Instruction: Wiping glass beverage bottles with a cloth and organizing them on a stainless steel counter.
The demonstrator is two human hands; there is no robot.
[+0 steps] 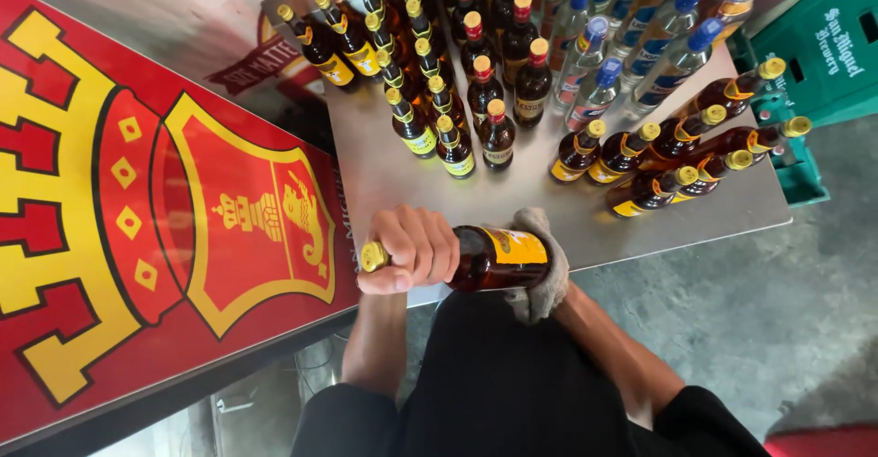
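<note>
I hold a brown glass bottle (494,258) with a yellow label and a gold cap on its side, just above the near edge of a metal table (384,178). My left hand (412,248) wraps around its neck right beside the cap. My right hand (541,279), covered by a grey cloth or glove, cups the bottle's base. Both forearms reach up from my black-clothed lap.
Several upright brown bottles with gold caps (410,124), red-capped ones (498,133) and clear blue-capped ones (594,91) crowd the table's far half. More gold-capped bottles (681,132) stand at the right. A red and yellow crest panel (165,219) lies at left, green crates (823,45) at right.
</note>
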